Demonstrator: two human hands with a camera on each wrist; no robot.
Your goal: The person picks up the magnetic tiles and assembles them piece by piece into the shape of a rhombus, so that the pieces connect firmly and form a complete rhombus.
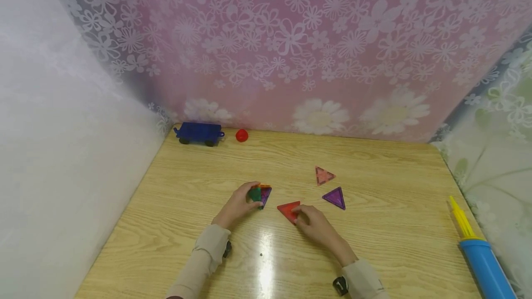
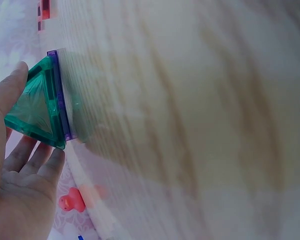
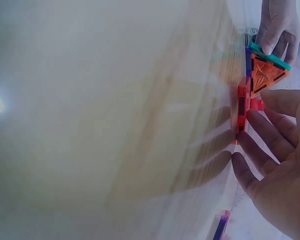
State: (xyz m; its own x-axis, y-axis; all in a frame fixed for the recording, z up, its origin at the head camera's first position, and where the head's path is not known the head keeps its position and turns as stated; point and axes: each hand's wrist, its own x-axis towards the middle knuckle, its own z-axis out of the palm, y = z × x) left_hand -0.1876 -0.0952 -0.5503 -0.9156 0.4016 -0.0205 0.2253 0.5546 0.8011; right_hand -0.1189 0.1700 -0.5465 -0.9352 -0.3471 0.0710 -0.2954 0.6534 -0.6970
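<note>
My left hand [image 1: 240,205] grips a green triangular magnetic tile [image 2: 37,102], thumb on one edge and fingers at a lower corner. That tile stands tilted up along a purple tile [image 1: 266,196] lying on the table. An orange triangular tile [image 3: 265,75] also leans up there, beside the green one. Just right of this group, my right hand [image 1: 317,226] holds a red triangular tile [image 1: 287,209] by its right side, thumb and fingertips at its edges. The red tile lies low over the tabletop, one corner toward the purple tile.
Right of centre lie a pink triangular tile [image 1: 323,176] and another purple triangular tile [image 1: 335,198]. At the back left stand a blue toy wagon [image 1: 199,133] and a small red duck-like toy [image 1: 242,135]. A blue and yellow pump [image 1: 484,262] lies along the right edge. Curtains [image 1: 266,59] border the table.
</note>
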